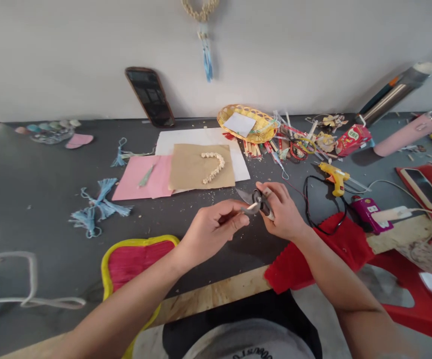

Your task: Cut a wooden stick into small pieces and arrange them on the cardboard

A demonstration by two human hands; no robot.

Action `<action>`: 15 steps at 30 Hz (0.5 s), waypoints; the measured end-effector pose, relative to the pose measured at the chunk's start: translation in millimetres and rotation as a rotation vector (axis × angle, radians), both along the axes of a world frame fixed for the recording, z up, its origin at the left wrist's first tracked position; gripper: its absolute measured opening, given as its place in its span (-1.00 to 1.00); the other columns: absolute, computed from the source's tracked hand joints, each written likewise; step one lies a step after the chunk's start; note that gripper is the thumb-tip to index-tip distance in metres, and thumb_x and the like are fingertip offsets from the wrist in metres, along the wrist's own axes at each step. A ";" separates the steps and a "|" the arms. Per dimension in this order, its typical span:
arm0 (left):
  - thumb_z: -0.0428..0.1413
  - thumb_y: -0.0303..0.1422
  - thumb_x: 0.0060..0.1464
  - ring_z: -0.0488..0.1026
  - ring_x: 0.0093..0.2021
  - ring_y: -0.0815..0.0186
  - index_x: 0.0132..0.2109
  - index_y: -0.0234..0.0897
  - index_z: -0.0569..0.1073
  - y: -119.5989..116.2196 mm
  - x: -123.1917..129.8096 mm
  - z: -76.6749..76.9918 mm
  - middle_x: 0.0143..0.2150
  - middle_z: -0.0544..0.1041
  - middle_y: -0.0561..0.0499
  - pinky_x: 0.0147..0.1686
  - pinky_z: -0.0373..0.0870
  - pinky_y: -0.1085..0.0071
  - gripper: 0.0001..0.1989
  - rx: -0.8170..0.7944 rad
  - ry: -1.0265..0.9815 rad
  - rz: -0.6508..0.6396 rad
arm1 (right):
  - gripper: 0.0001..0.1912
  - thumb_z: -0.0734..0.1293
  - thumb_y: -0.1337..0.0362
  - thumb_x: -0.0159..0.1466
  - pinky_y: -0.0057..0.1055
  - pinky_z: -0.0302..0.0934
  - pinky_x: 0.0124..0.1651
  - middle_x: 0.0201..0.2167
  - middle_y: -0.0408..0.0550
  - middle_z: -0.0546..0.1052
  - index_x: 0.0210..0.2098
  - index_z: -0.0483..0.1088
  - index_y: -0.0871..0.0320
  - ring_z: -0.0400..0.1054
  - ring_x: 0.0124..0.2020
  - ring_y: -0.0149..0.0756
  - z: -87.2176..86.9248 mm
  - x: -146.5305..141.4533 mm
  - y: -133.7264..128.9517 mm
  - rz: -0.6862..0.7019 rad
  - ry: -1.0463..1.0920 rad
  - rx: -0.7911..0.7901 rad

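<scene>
My right hand (282,212) is closed round a pair of pruning shears (258,196), whose jaws stand apart and point left. Between those jaws lies the tip of a short pale stick (252,206). Finger and thumb of my left hand (216,227) pinch the stick from the other side, close against the lower jaw. Just behind both hands, a curved row of small pale wooden pieces (219,162) rests on a brown paper sheet (186,164).
Blue tassels (106,199) and pink paper (131,179) lie leftward. A wicker basket (268,133) stands behind, beside loose sticks (252,149). Rightward are a yellow glue gun (334,177) with its cord, a red cloth (346,242) and a pink bottle (406,134). A phone (150,97) leans against the wall.
</scene>
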State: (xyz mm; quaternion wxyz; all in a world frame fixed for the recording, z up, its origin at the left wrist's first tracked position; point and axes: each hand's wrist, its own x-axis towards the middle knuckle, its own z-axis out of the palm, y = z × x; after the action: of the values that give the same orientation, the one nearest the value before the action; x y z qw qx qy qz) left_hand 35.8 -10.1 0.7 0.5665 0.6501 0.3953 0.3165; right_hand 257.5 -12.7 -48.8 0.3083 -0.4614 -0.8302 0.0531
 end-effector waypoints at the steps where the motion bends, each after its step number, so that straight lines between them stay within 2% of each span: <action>1: 0.13 -0.30 0.16 0.30 -0.60 0.51 -0.17 -0.31 0.54 0.7 0.4 -2.7 -0.38 0.58 -0.01 -0.59 0.29 0.57 -0.81 0.003 -0.018 0.033 | -0.17 0.25 0.39 0.21 0.11 0.23 0.12 0.06 0.16 0.28 0.40 -0.15 0.00 0.19 0.10 0.06 -0.8 -1.3 -0.3 -0.008 -0.007 0.010; 4: 0.14 -0.33 0.13 0.27 -0.62 0.51 -0.23 -0.31 0.55 2.9 0.6 -9.9 -0.41 0.58 0.00 -0.60 0.28 0.55 -0.85 -0.006 -0.065 0.094 | -0.16 0.25 0.39 0.21 0.12 0.21 0.14 0.09 0.18 0.29 0.41 -0.17 0.05 0.17 0.12 0.08 -3.9 -4.5 -0.3 -0.008 -0.022 0.029; 7: 0.15 -0.32 0.13 0.24 -0.64 0.52 -0.27 -0.30 0.55 4.4 0.3 -13.8 -0.42 0.58 0.00 -0.62 0.25 0.55 -0.86 -0.014 -0.076 0.093 | -0.15 0.24 0.39 0.23 0.13 0.17 0.19 0.21 0.22 0.23 0.41 -0.22 0.10 0.11 0.21 0.10 -6.2 -5.7 0.2 0.026 -0.042 0.009; 10: 0.16 -0.30 0.13 0.22 -0.66 0.53 -0.29 -0.30 0.55 4.2 0.8 -14.8 -0.42 0.58 0.00 -0.64 0.23 0.54 -0.84 -0.022 -0.091 0.101 | -0.16 0.22 0.39 0.25 0.15 0.13 0.22 0.31 0.22 0.15 0.41 -0.28 0.08 0.06 0.28 0.09 -6.9 -5.2 0.1 0.048 -0.058 -0.019; 15: 0.15 -0.27 0.15 0.20 -0.66 0.54 -0.28 -0.31 0.54 2.5 1.6 -14.7 -0.40 0.58 -0.02 -0.65 0.21 0.54 -0.81 -0.037 -0.092 0.115 | -0.15 0.22 0.36 0.27 0.15 0.08 0.23 0.34 0.18 0.13 0.41 -0.32 0.04 0.06 0.30 0.06 -6.4 -3.0 1.1 0.085 -0.054 -0.054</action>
State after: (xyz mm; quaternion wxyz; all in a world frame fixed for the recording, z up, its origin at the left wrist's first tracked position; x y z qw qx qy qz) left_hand 37.4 -7.6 -14.0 0.5770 0.6005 0.4111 0.3707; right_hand 254.5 -11.6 -55.2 0.2710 -0.4352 -0.8552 0.0759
